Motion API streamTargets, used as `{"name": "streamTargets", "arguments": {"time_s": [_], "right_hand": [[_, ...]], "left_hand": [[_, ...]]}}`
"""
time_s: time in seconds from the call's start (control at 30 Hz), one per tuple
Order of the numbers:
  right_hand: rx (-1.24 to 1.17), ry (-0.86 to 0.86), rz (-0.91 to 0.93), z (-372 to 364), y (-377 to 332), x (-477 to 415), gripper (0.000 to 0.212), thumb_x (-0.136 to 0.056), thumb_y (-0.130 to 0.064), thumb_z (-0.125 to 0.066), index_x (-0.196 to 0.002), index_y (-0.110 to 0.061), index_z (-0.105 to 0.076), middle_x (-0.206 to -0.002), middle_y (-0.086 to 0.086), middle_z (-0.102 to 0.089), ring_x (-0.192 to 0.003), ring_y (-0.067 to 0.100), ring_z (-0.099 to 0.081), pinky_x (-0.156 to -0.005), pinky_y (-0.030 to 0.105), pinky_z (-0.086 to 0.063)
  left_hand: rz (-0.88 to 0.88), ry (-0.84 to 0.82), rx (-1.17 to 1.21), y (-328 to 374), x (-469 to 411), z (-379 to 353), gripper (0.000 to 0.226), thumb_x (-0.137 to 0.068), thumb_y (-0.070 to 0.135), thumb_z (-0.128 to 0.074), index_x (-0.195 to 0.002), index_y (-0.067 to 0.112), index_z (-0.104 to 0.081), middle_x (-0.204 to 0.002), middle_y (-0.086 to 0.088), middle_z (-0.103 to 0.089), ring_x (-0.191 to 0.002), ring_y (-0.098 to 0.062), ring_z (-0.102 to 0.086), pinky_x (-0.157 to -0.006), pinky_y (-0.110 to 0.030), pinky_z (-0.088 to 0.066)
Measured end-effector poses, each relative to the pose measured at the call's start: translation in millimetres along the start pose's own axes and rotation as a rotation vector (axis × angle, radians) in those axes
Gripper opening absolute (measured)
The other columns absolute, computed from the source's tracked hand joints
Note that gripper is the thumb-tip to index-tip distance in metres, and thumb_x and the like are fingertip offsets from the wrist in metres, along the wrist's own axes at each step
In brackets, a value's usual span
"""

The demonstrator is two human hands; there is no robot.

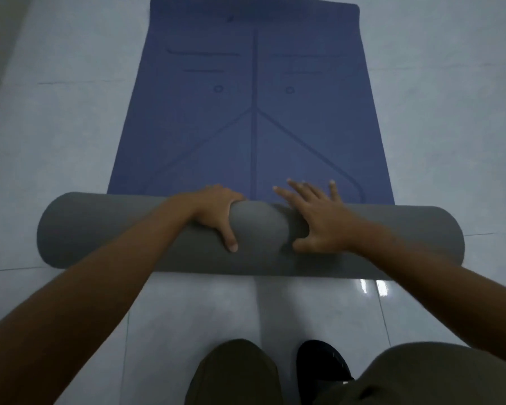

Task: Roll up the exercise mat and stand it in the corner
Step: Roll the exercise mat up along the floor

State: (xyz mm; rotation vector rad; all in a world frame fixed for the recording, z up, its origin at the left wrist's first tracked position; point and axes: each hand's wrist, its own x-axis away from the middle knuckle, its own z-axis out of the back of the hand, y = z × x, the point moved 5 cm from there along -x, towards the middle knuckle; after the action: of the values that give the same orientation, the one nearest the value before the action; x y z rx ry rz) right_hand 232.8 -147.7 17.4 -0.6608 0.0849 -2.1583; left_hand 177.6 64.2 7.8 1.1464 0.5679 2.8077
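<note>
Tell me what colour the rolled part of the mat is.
The rolled part is grey; the flat part is blue with darker lines. Head view.

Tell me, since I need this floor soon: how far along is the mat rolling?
Done: the near end is wound into a grey roll. In hand: the left hand grips it, the right hand presses it, fingers straight. Left: the long blue stretch lying flat on the floor, then standing it in a corner.

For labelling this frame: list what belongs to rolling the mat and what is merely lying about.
Job: mat, its grey roll, left hand gripping the roll, right hand flat on it.
Lying about: floor, shoe, trousers.
</note>
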Motion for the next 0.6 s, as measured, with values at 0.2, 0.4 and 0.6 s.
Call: {"name": "streamTargets", "arguments": {"time_s": [0.2,0.4,0.6], "right_hand": [[0.170,0.149,-0.081,-56.8,-19.2,20.6,0.117,-0.075,-0.088,-0.042,-0.158,-0.027,0.013,-0.167,0.011,0.014,-0.152,0.036,0.018,-0.111,0.076,0.001],[0.042,0.096,-0.034,-6.7,29.2,-51.7,0.132,-0.054,-0.099,-0.049,-0.159,-0.035,-0.002,-0.165,0.005,-0.020,-0.151,0.031,-0.019,-0.114,0.070,-0.013],[0.066,0.151,-0.130,15.0,50.5,-86.5,0.121,-0.051,-0.102,-0.042,-0.154,-0.043,-0.020,-0.158,0.005,-0.034,-0.148,0.033,-0.026,-0.110,0.078,-0.002]], "left_hand": [[0.063,-0.010,0.179,-31.0,-22.6,12.2,0.117,-0.045,0.064,-0.091,-0.147,0.037,-0.040,-0.147,0.012,-0.047,-0.132,-0.017,-0.048,-0.109,-0.037,-0.038],[0.013,0.545,-0.123,-47.3,8.7,-3.6,0.124,-0.052,0.098,-0.052,-0.151,0.025,-0.033,-0.157,-0.006,-0.037,-0.144,-0.028,-0.035,-0.119,-0.055,-0.024],[0.170,0.484,-0.448,-32.9,-14.0,-28.4,0.157,-0.042,0.090,-0.067,-0.158,0.015,0.007,-0.165,-0.023,-0.003,-0.152,-0.043,-0.003,-0.113,-0.074,-0.009]]}}
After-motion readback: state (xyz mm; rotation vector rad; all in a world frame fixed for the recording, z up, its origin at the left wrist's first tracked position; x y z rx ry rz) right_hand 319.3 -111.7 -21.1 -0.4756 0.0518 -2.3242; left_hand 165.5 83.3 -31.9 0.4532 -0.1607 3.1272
